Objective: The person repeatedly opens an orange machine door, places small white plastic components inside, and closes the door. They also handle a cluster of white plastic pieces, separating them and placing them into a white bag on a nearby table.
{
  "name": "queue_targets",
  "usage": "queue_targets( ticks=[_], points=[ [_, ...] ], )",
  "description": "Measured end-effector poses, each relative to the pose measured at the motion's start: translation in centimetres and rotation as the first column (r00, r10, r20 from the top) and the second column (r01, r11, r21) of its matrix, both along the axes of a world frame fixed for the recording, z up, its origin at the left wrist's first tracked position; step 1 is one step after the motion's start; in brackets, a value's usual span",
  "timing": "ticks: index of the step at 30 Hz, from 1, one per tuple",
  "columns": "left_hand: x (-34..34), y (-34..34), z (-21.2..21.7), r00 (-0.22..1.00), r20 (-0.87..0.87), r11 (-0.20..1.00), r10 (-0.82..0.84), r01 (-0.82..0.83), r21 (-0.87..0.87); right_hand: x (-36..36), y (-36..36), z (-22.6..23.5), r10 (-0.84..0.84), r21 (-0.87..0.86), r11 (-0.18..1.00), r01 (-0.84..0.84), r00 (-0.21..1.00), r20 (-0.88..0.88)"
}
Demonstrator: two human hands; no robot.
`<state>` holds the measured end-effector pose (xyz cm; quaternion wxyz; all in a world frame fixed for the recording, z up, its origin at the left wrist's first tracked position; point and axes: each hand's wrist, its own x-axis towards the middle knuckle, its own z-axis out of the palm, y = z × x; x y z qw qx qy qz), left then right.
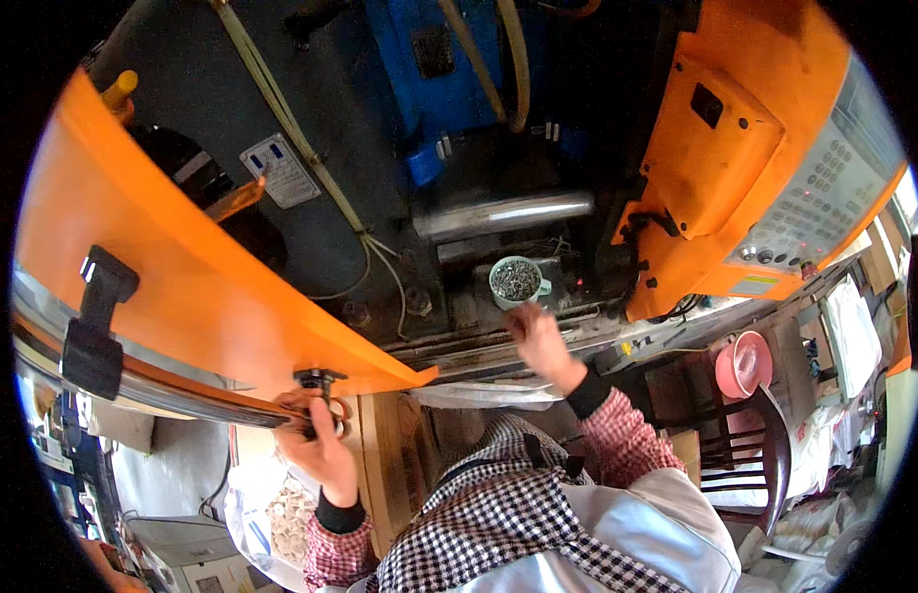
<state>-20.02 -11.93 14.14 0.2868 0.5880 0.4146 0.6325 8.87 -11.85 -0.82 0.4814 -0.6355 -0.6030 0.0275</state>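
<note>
The person's left hand [315, 440] is closed around the lower edge of the orange machine door [182, 287], fingers curled over it near a small black latch [318, 379]. The right hand [540, 341] reaches forward into the machine, fingers loosely bent, just below a pale green cup [518, 282] filled with small dark bits; whether it touches the cup cannot be told. The cup stands on the machine bed below a shiny metal bar [508, 214]. An orange control panel [825, 198] with buttons lies to the right, and a pink bowl [743, 364] rests on a wooden chair [760, 445].
</note>
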Motion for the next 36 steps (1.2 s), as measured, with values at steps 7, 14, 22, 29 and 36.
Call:
queue_targets(
  ticks=[7,14,22,29,36],
  points=[
    [-6.2,4.1,-1.0,0.995,0.006,0.995,0.097,-0.097,-0.022,4.5,6.2,-2.8,0.14,-0.45,0.881,0.146,0.827,0.544],
    [-5.5,5.0,1.7,0.991,0.113,0.993,0.068,-0.078,0.09,3.9,4.9,4.0,0.274,-0.555,0.831,0.038,0.841,0.467],
    [-7.7,5.9,1.1,0.99,0.118,0.985,0.077,-0.094,0.144,4.6,6.1,2.4,0.287,-0.531,0.845,-0.067,0.894,0.345],
    [-8.8,5.9,0.4,0.989,0.101,0.969,0.105,-0.124,0.214,4.8,6.5,2.2,0.306,-0.536,0.838,-0.099,0.899,0.313],
    [-6.8,2.9,1.6,0.753,-0.198,0.696,0.628,-0.428,0.577,5.3,6.8,1.8,0.312,-0.538,0.834,-0.122,0.909,0.277]
  ],
)
